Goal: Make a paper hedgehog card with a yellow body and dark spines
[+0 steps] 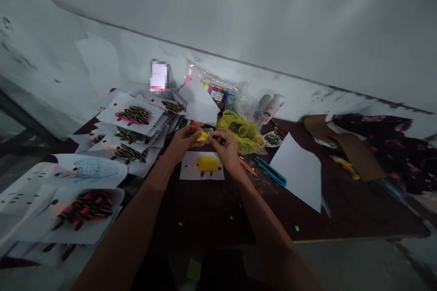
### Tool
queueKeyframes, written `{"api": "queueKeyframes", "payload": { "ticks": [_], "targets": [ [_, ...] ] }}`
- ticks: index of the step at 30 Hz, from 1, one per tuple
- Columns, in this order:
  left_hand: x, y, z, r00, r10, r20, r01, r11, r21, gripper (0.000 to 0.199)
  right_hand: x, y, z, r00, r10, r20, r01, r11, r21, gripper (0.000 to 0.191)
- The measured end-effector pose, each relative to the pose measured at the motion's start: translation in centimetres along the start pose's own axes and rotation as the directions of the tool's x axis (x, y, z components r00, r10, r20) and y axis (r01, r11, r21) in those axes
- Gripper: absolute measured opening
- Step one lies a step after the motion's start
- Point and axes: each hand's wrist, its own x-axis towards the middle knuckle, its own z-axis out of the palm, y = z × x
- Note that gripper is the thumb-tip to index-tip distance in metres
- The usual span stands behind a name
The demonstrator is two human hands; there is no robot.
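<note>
In the head view, my left hand (pixel 184 141) and my right hand (pixel 225 143) meet over the middle of the table, fingers pinched. Between them is a small clear packet of yellow clay (pixel 204 136), its see-through end at my right fingertips. Just below lies a white card (pixel 187 173) bearing a yellow clay animal shape (pixel 207 163) with brown feet. A yellow plastic bag (pixel 247 134) of dark bits sits right beside my right hand. Orange scissors or a similar tool (pixel 248 166) and a blue tool (pixel 271 170) lie to the right of my right wrist.
Stacks of paper with hedgehog pictures (pixel 131 113) cover the left side. A lit, blurred-out screen (pixel 159 75) leans on the wall. Behind are a clear bag of coloured packs (pixel 218 93) and white sheets. Rightward lie white paper (pixel 302 173), a yellow cutter (pixel 346 167) and dark flowered cloth (pixel 378 145).
</note>
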Motion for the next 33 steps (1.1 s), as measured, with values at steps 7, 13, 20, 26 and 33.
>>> {"api": "queueKeyframes", "payload": {
  "ticks": [7,13,20,26,33],
  "targets": [
    [-0.3,0.1,0.0,0.999,-0.032,0.036,0.029,0.996,0.087,0.058,0.0,0.7,-0.2,0.992,-0.048,0.116,0.056,0.996,-0.069,0.017],
    [-0.3,-0.2,0.2,0.999,-0.015,0.051,0.011,0.996,0.086,0.055,0.1,1.0,-0.5,0.985,-0.115,0.127,0.131,0.984,-0.121,0.01],
    [-0.1,-0.5,-0.1,0.991,0.015,0.132,-0.032,0.991,0.128,0.047,-0.6,0.3,-0.2,0.979,-0.175,0.108,0.194,0.961,-0.199,0.01],
    [0.6,-0.7,-1.2,0.981,0.194,0.004,-0.159,0.791,0.591,0.022,-0.3,0.2,-0.4,0.986,-0.162,0.037,0.162,0.987,-0.014,0.014],
    [-0.1,-0.7,-1.0,0.937,0.343,0.071,-0.173,0.276,0.945,0.039,-1.8,1.0,-0.9,0.964,0.013,0.267,0.026,0.99,-0.139,0.018]
  ]
}}
